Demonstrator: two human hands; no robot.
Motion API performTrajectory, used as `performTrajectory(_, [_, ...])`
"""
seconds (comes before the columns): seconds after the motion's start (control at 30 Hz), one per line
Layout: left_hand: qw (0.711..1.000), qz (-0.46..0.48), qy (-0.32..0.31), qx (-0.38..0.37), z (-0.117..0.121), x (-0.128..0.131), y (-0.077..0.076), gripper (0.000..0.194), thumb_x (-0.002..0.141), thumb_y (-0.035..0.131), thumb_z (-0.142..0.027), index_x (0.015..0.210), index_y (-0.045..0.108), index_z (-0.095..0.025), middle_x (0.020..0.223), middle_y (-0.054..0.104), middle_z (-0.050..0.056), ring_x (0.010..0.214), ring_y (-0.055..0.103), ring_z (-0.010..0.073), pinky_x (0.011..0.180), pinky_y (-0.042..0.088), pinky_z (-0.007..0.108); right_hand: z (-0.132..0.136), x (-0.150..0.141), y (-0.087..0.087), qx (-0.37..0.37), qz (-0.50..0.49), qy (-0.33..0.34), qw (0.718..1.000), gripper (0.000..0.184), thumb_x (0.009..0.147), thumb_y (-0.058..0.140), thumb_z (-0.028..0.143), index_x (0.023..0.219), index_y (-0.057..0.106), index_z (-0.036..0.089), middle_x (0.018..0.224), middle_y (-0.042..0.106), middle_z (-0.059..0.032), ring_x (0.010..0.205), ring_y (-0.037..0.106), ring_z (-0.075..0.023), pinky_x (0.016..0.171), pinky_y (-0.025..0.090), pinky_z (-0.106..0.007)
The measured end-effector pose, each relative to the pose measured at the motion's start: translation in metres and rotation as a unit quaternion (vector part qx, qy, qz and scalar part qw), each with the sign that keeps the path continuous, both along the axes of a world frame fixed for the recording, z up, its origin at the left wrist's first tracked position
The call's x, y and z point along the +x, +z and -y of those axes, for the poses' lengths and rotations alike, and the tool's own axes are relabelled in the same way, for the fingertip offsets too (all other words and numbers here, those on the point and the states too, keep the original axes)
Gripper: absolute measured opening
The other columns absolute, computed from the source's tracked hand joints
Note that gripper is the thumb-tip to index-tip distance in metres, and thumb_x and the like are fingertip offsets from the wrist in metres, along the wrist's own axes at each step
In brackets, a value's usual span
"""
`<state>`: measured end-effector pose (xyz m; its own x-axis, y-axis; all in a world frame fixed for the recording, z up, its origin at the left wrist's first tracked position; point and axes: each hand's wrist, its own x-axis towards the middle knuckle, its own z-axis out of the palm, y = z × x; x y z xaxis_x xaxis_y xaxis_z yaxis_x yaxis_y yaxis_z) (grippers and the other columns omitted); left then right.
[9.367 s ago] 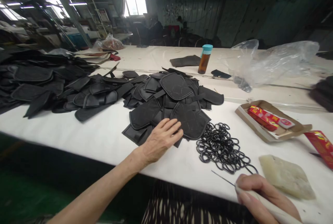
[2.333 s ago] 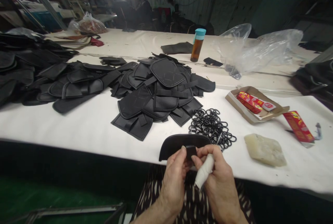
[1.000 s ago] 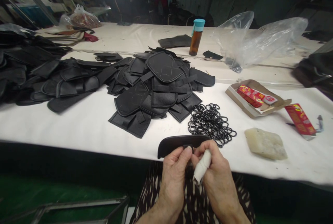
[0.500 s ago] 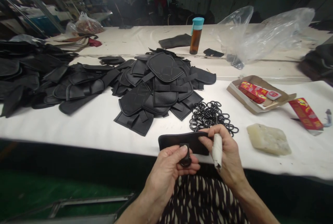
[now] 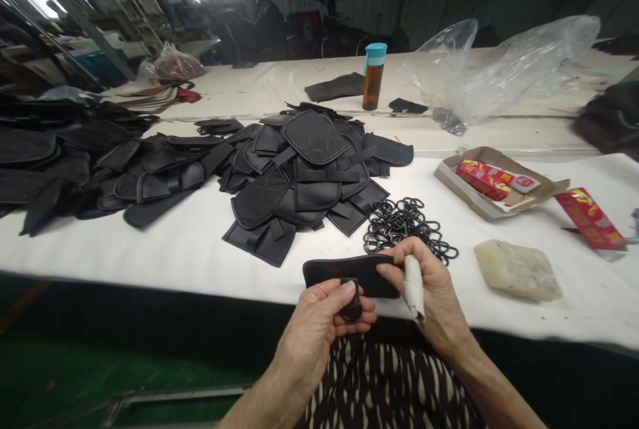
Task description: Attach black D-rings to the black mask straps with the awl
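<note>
Between thumb and fingers, my left hand (image 5: 319, 322) pinches a short black strap (image 5: 353, 292) folded over at its lower end; whether a ring sits in the fold is hard to tell. The strap lies against a black leather piece (image 5: 327, 271) with a piped edge, held upright near the table's front edge. My right hand (image 5: 434, 289) grips that piece's right end with thumb and forefinger. Tucked in the same hand is an awl-like tool with a white-wrapped handle (image 5: 414, 286); its thin shaft points up. Just beyond lies a pile of black metal rings (image 5: 399, 216).
A heap of black leather pieces (image 5: 314, 193) covers the middle, with more pieces (image 5: 164, 183) leftward. On the right are a yellowish wax-like block (image 5: 516, 269), an open cardboard box (image 5: 449, 179) and a red packet (image 5: 589, 219). A bottle (image 5: 373, 83) and clear plastic bag (image 5: 519, 70) stand behind.
Both hands keep their grips and have shifted very slightly left. The camera view has tilted a little, so the background sits lower. Nothing was taken up or let go.
</note>
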<state>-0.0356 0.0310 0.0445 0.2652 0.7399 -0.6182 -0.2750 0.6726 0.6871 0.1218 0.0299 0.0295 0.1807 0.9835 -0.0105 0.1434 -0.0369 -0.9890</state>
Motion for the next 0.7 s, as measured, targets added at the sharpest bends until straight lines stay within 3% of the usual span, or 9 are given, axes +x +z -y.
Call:
performTrajectory(0.27, [1.000,0.009,0.005,0.026,0.0010,-0.0027,-0.0015,0.024,0.076,0.065,-0.033,0.073,0.066,-0.009,0.074,0.069,0.010,0.068,0.064,0.0178,0.071,0.050,0.031,0.0049,0.0014,0.0023,-0.011,0.016,0.018,1.000,0.017,0.079,0.059,0.028,0.073,0.044,0.022,0.086,0.063,0.0010,0.073,0.054,-0.0153,0.064,0.039,-0.027])
performTrajectory(0.7, [1.000,0.018,0.005,-0.008,0.0002,-0.0063,0.0000,0.020,0.074,0.066,-0.029,0.075,0.064,-0.009,0.067,0.070,0.009,0.061,0.067,0.0188,0.069,0.052,0.032,0.0055,0.0039,0.0021,0.015,0.019,0.050,0.998,0.016,0.079,0.061,0.026,0.073,0.047,0.022,0.087,0.065,0.0001,0.072,0.057,-0.0151,0.061,0.042,-0.026])
